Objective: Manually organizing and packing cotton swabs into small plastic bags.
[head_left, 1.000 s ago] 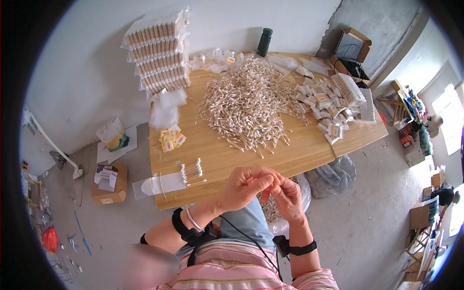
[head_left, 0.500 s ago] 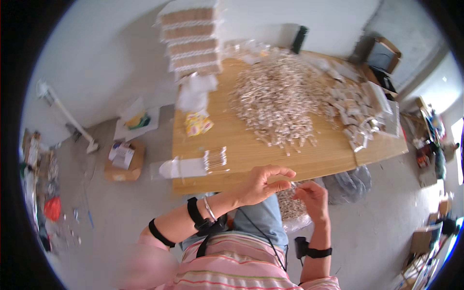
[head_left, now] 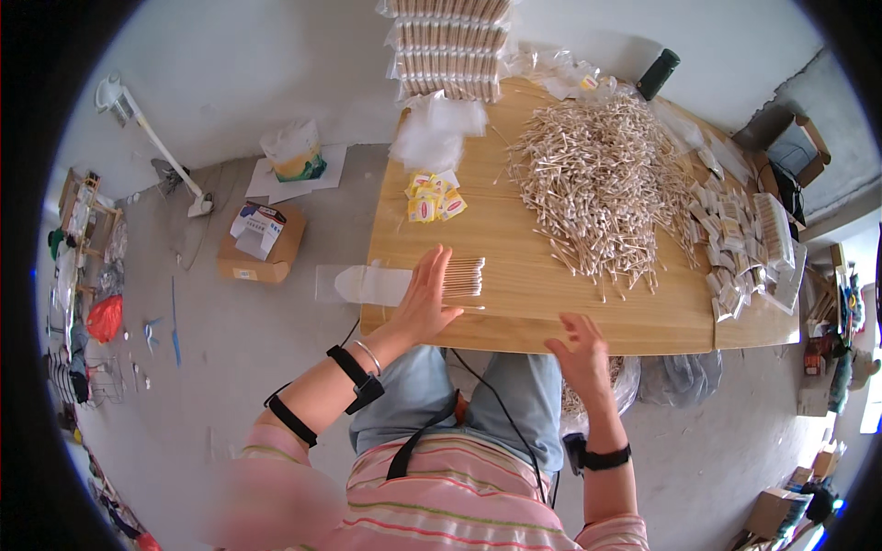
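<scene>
Nearest you, below the table's edge, are your striped shirt [head_left: 441,487] and blue jeans [head_left: 404,390], with a cable running down between your knees. Both of your 2 hands are up at the near edge of the wooden table [head_left: 524,332]. Your right hand [head_left: 582,356] is on the right, its fingers loosely bent and parted from the thumb, with nothing visible in its grasp. Your left hand [head_left: 423,303] is farther left, fingers extended and thumb apart, not closed around anything. It reaches over the left part of a neat row of cotton swabs [head_left: 467,275], whose white tips show just right of your fingers; whether you touch them, you cannot tell from this view. The swabs' long axis runs left to right, across your extended fingers, and your left hand is clearly the nearer, your right well apart. At the row's near side, 1 swab sits slightly separate. To the left of your hand lies a white strip [head_left: 381,286], pointing the same way. Farther back are yellow cards [head_left: 432,199], a large loose swab heap [head_left: 597,179] to their right, clear bags [head_left: 432,138], and finally a stack of bagged swabs [head_left: 450,50].
</scene>
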Tool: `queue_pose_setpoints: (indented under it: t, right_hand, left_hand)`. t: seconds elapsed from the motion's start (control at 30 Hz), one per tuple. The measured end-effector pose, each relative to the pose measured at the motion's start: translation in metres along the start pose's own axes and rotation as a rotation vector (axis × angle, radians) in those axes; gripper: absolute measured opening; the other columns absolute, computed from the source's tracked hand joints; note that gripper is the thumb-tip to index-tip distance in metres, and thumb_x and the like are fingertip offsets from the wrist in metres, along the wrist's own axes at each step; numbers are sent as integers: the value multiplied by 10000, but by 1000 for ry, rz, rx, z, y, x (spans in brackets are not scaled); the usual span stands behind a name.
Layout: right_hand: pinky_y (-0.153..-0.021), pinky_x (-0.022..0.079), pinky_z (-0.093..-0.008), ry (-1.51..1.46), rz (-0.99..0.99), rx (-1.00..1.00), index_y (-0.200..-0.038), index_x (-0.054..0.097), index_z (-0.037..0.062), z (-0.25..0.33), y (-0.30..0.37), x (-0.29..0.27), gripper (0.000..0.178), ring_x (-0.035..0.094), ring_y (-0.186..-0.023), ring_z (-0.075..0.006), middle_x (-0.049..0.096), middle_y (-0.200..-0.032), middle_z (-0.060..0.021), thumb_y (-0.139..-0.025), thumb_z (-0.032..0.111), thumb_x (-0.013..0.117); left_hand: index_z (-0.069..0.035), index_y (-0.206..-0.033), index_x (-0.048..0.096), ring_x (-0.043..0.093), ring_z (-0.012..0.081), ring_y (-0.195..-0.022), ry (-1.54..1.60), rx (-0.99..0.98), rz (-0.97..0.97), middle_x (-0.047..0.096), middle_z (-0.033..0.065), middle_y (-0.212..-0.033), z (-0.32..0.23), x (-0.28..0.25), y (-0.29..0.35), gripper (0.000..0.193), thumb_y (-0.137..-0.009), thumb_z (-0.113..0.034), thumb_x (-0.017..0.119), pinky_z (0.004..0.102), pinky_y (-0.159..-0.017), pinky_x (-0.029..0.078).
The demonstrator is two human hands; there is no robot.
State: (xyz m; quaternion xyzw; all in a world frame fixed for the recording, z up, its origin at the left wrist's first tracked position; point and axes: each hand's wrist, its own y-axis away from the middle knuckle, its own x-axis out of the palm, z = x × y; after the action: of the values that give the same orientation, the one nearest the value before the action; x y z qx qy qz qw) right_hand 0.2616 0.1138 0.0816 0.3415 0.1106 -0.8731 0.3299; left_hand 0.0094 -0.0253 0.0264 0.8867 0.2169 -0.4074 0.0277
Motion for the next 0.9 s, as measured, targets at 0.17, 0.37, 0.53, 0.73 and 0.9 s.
queue_pose_setpoints:
  t: [0.17,0.37,0.53,0.73,0.9]
  right_hand:
    - [-1037,347,-438,260,155,-333,-1302,460,6,31,-39,64,602,376,-1292,-357,440,-1360,-177,-784,194,701]
    - [-1167,134,-455,532,318,-535,-1452,265,-10,34,-48,110,813,146,-1441,-339,207,-1541,-171,-852,429,593]
    - [-1171,111,-463,574,336,-504,-1459,227,-24,43,-55,115,879,133,-1444,-344,178,-1545,-192,-845,496,580]
    - [-1166,117,-475,32,45,-387,-1465,164,-55,27,-65,127,726,106,-1430,-424,131,-1534,-264,-907,216,541]
    - [-1169,84,-448,-367,-20,-265,-1474,97,-59,39,-67,144,664,48,-1442,-412,82,-1546,-262,-915,38,441]
  left_hand:
    - [-9,-1453,156,235,431,-1369,93,-47,-5,232,259,-1472,0,2,-2,974,-708,-126,772,458,-1133,260]
    - [-5,-1449,250,281,278,-1392,797,-215,-281,283,196,-1486,3,14,14,539,-1003,-225,456,397,-1148,225]
    - [9,-1458,233,269,277,-1396,892,-229,-385,277,188,-1494,0,24,5,558,-1022,-295,400,380,-1149,209]
    - [9,-1477,192,228,238,-1411,988,-295,-408,236,175,-1516,-5,25,-2,677,-1009,-458,339,350,-1154,177]
    - [31,-1467,203,249,251,-1395,992,-242,-374,256,184,-1505,-7,33,-7,667,-1018,-447,328,351,-1137,206]
